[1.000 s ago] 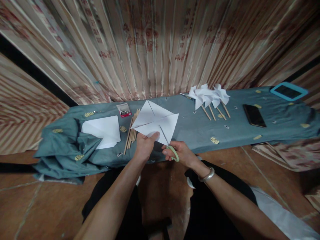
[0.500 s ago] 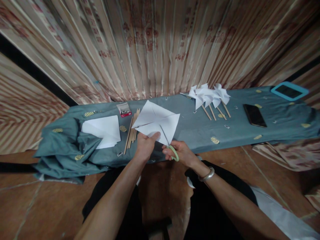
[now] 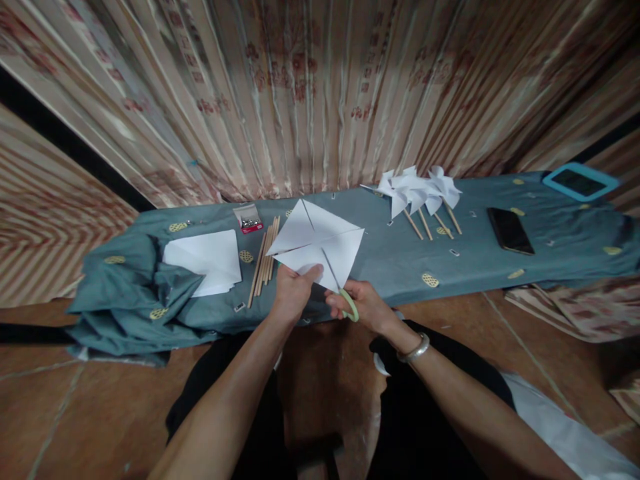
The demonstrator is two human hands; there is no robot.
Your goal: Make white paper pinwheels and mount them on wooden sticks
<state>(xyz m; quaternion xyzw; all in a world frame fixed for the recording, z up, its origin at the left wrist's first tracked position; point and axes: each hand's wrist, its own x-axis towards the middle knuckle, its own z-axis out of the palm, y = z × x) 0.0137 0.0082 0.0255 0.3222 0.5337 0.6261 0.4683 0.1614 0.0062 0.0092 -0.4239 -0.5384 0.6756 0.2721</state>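
Observation:
A square sheet of white paper (image 3: 323, 233), slit inward from its corners, is held over the near side of the cloth-covered surface. My left hand (image 3: 294, 288) pinches its lower left part, thumb on top and fingers hidden underneath. In my right hand (image 3: 363, 303) is a pair of scissors (image 3: 350, 307) with light green handles. Their blades lie along the slit at the paper's near corner. Just left of the paper several thin wooden sticks (image 3: 263, 260) rest side by side.
A stack of white paper (image 3: 207, 260) and a small red-and-white box of metal pins (image 3: 249, 219) lie left. Several paper pinwheels (image 3: 417, 190) on sticks, a black phone (image 3: 510, 230) and a blue-framed tablet (image 3: 581, 181) lie right. A pleated curtain (image 3: 310, 100) hangs behind.
The paper has shifted slightly to the right and tilted a little, and its far slit shows more plainly. Both hands keep their holds on the paper and scissors.

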